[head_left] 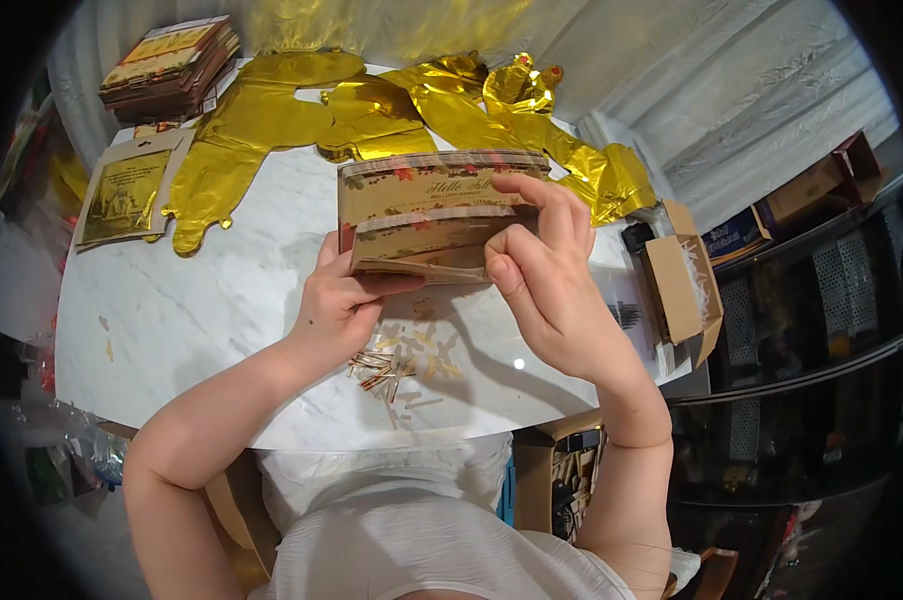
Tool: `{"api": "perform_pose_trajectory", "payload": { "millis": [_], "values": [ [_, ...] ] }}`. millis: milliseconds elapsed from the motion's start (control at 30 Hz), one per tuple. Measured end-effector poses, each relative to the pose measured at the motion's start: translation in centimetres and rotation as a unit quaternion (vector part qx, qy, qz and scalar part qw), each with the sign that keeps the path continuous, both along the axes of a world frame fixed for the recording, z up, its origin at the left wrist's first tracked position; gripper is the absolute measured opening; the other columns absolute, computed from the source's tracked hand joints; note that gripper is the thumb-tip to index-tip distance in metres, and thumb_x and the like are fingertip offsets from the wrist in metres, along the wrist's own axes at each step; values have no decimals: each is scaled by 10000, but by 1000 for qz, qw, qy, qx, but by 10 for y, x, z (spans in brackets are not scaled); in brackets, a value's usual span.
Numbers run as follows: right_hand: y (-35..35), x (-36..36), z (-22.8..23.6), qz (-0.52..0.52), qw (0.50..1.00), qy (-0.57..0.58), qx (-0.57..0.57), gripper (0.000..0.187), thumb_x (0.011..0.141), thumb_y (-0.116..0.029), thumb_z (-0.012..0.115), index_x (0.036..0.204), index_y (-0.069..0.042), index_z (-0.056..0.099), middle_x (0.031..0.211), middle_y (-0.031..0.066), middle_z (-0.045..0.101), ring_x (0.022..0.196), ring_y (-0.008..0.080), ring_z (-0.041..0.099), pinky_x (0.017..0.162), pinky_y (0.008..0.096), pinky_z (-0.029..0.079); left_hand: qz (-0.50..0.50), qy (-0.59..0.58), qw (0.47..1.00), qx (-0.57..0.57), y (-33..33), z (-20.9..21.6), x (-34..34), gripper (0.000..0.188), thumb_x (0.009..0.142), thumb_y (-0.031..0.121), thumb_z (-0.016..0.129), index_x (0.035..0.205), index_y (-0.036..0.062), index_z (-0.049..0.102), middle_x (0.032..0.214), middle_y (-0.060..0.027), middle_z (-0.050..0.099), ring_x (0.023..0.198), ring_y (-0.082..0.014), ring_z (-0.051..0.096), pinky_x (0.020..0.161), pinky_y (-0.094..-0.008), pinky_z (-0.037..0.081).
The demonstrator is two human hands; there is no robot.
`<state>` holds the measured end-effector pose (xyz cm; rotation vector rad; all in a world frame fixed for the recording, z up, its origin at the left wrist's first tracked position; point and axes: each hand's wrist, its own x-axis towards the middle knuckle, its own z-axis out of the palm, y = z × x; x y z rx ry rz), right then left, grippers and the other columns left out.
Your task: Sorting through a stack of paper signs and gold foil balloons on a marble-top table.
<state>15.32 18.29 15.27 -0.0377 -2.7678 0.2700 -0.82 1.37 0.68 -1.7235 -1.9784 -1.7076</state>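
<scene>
Above the table I hold up a stack of folded beige card sleeves point(411, 205) printed with autumn leaves and berries. Its upper edge shows several layers, and a front layer stands apart from those behind. My left hand point(339, 305) grips the lower left corner, with the fingers underneath and partly hidden. At the right end, my right hand point(556, 280) is closed on the stack with bent fingers; one finger lies over the upper edge. On the table below lie several short gold and white tubes point(379, 374), with flat gold-coloured slips point(441, 366) beside them.
Gold foil balloons point(256, 115) lie flat across the back of the white marbled table point(171, 310). A stack of similar printed sleeves point(166, 65) stands at the back left, above a packaged gold foil item point(126, 195). An open cardboard box point(676, 285) sits at the right edge.
</scene>
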Motion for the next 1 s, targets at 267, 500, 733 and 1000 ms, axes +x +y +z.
{"api": "perform_pose_trajectory", "payload": {
  "millis": [267, 500, 733, 1000],
  "values": [
    [10, -4, -1, 60, 997, 48, 10, 318, 794, -127, 849, 914, -74, 559, 1494, 176, 496, 1315, 399, 423, 1113, 499, 335, -1, 11, 1000, 0, 1, 0, 0, 515, 753, -126, 623, 1094, 197, 833, 1230, -50, 726, 1229, -378, 552, 1107, -462, 422],
    [20, -10, -30, 89, 966, 186, 158, 314, 774, -131, 856, 974, -42, 631, 1348, 139, 621, 1188, 356, 552, 985, 452, 455, 5, -4, 1000, 2, 0, 1, 2, 478, 783, -108, 648, 1105, 194, 830, 1230, -51, 728, 1219, -368, 557, 1107, -460, 419],
    [35, -13, -33, 140, 920, 275, 243, 285, 802, -156, 850, 1040, -35, 750, 1170, 81, 702, 1009, 267, 654, 786, 384, 505, 6, 1, 1000, 5, 1, 2, 1, 445, 796, -108, 648, 1096, 168, 826, 1220, -56, 743, 1204, -361, 575, 1103, -459, 409],
    [37, -13, -44, 119, 911, 316, 238, 401, 730, -147, 919, 1088, -103, 744, 1003, 33, 674, 884, 238, 612, 758, 380, 489, 8, -13, 1000, 11, 3, 3, 2, 512, 782, -131, 642, 1146, 185, 813, 1242, -57, 742, 1221, -354, 568, 1108, -449, 402]
  ]
}}
